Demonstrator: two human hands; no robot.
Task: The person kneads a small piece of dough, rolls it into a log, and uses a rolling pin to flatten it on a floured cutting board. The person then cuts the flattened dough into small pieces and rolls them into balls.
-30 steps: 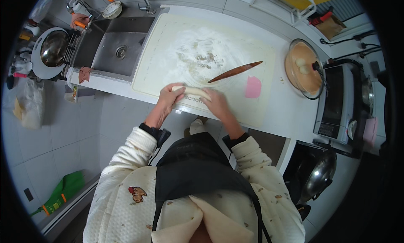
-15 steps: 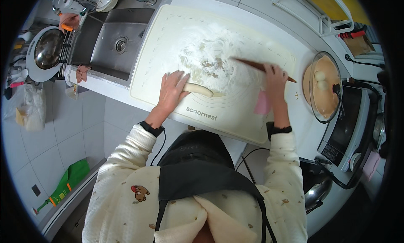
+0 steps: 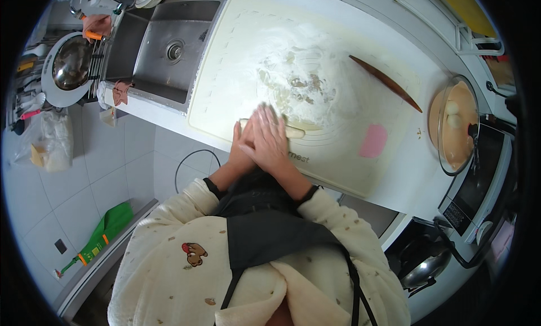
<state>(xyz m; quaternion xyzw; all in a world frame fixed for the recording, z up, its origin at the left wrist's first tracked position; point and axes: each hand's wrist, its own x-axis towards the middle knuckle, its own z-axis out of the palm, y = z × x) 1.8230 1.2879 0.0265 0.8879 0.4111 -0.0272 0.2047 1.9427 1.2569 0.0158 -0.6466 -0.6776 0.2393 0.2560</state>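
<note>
Bare mat left of rolling pin

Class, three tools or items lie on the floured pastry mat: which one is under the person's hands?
The roll of dough, its end poking out beside the right hand. The wooden rolling stick and pink scraper lie untouched further right.

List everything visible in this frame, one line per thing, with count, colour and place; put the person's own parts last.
Mat: 1, cream, on the counter, floured in the middle.
Dough: 1, pale, on the mat under the hands, an end showing.
Rolling pin: 1, brown, on the mat's far right part.
Scraper: 1, pink, flat on the mat, right of the hands.
Glass bowl: 1, clear, right of the mat, two pale balls inside.
Sink: 1, steel, left of the mat.
Pot: 1, steel, left of the sink.
Green bottle: 1, on the floor, lower left.
Left hand: 1, on the dough, partly under the right.
Right hand: 1, flat on the dough.
</note>
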